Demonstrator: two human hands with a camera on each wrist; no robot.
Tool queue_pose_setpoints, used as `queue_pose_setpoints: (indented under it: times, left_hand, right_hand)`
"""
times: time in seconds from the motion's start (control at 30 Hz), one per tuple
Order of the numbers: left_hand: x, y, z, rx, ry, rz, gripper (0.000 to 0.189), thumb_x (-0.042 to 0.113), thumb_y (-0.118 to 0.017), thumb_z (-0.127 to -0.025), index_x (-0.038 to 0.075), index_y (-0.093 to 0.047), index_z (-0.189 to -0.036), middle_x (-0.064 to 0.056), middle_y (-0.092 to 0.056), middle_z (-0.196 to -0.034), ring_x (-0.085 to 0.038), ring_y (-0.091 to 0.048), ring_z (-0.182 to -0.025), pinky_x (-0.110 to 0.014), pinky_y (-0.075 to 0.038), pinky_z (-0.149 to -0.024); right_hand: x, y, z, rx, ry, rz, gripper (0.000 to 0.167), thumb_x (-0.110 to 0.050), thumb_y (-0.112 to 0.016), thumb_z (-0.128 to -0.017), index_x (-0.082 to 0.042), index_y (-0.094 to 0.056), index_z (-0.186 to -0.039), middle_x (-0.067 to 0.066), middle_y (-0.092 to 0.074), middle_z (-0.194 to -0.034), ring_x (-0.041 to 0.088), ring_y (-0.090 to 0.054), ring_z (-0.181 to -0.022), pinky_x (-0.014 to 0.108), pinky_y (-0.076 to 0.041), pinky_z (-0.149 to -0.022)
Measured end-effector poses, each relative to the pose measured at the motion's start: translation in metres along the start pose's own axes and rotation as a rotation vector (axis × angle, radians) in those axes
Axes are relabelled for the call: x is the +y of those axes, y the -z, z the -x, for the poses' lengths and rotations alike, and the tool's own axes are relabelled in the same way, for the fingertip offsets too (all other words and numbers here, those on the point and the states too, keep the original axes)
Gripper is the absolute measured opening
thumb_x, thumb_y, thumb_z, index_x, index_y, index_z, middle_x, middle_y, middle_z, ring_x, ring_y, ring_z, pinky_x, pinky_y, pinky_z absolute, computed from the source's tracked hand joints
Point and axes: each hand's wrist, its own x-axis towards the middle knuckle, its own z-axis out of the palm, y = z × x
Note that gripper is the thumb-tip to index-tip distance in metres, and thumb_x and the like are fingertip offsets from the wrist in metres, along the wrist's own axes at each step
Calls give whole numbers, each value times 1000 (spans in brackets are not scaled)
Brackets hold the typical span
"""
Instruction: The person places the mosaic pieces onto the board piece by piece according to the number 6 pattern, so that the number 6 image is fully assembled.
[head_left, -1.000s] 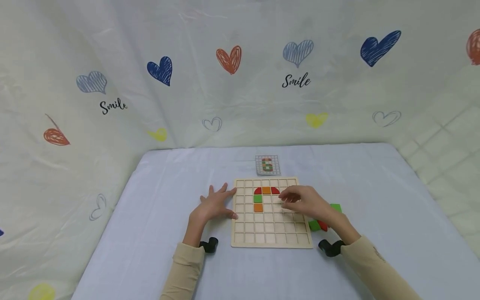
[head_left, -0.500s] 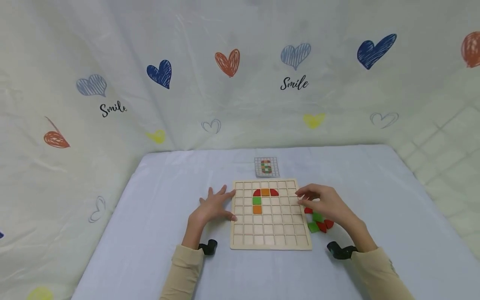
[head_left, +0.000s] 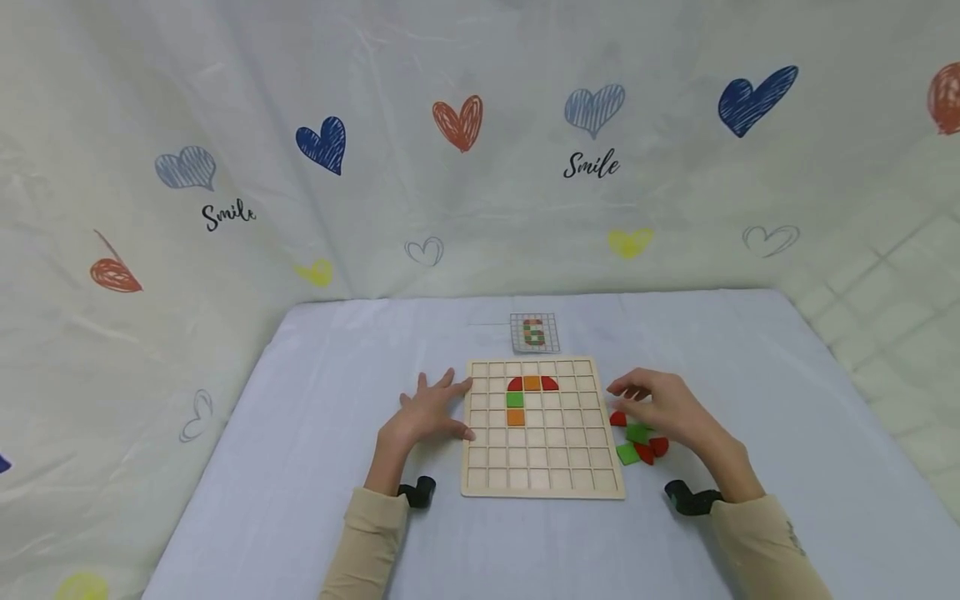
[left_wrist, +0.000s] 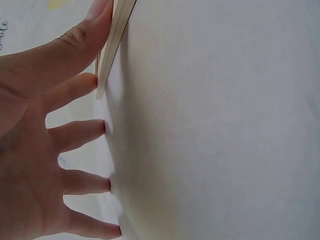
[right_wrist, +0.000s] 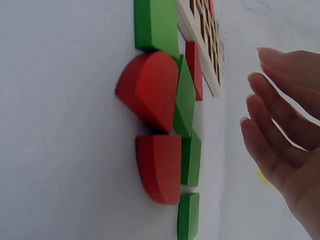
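A square wooden grid board (head_left: 564, 457) lies on the table. In its upper part sit two red quarter-round blocks, two orange square blocks and one green square block (head_left: 515, 399). My left hand (head_left: 429, 410) is spread at the board's left edge, thumb and index fingertip touching the rim, the other fingertips on the cloth in the left wrist view. Just beyond the right edge my right hand (head_left: 660, 404) hovers with loosely bent fingers and nothing in them. Below it is a loose pile of green square blocks (right_wrist: 184, 100) and red quarter-round blocks (right_wrist: 159, 167).
Behind the board lies a small pattern card (head_left: 534, 333) with a coloured figure on a grid. White cloth covers the table (head_left: 337, 350). A white curtain (head_left: 510, 50) with printed hearts hangs at the back. Black wrist-camera mounts (head_left: 692, 498) sit under both wrists.
My right hand has moved right from over the board to above the loose blocks, uncovering the board's right columns. The left hand has stayed at the left edge.
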Motion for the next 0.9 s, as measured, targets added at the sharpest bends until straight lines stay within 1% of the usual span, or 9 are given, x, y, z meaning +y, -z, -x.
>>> queue_pose_setpoints:
  times: [0.2, 0.3, 0.47, 0.57, 0.8, 0.9]
  left_hand:
    - [2, 0, 0, 3, -3, -6, 94, 38, -90, -77, 25, -44, -158, -12, -23, -171, -58, -1, -154, -85, -9, -111]
    - [2, 0, -1, 3, 3, -9, 94, 38, -90, -77, 25, -44, -158, -12, -23, -171, -58, -1, -154, -85, -9, -111]
    - [1, -1, -1, 4, -1, -10, 94, 38, -90, -77, 25, -44, -158, -13, -23, -171, -58, -1, -153, -86, -10, -110]
    - [1, 0, -1, 2, -4, -8, 94, 37, -90, -77, 24, -44, -158, -13, -23, -171, -59, -1, -153, -86, -10, -110]
    - [2, 0, 0, 3, 3, -8, 93, 37, -90, -77, 24, -45, -157, -13, -24, -171, -58, -2, -154, -85, -10, -110]
    - [3, -1, 1, 5, 3, -5, 93, 37, -90, -77, 23, -45, -157, -14, -24, -170, -58, -2, -154, -85, -10, -111]
  right_hand:
    - [9, 8, 3, -30, 2, 38, 19, -11, -73, -92, -6, -76, -110, 6, -73, -105, 23, -64, -94, 38, -56, -81]
    - [15, 14, 5, -46, -25, 51, 21, -10, -72, -91, -4, -75, -111, 7, -72, -106, 25, -63, -96, 40, -55, -82]
    - [28, 25, 10, -89, -86, 39, 26, -11, -74, -89, -3, -74, -114, 12, -70, -110, 29, -60, -100, 39, -55, -80]
    - [38, 31, 13, -118, -103, 23, 27, -10, -75, -88, -2, -73, -114, 13, -70, -111, 30, -61, -101, 38, -56, -80]
    - [57, 40, 19, -185, -91, 15, 34, -10, -80, -85, 2, -70, -115, 14, -70, -111, 28, -63, -100, 42, -55, -86]
    - [62, 39, 20, -193, -112, 0, 35, -11, -80, -84, 2, -69, -116, 14, -69, -113, 29, -62, -101, 43, -55, -87]
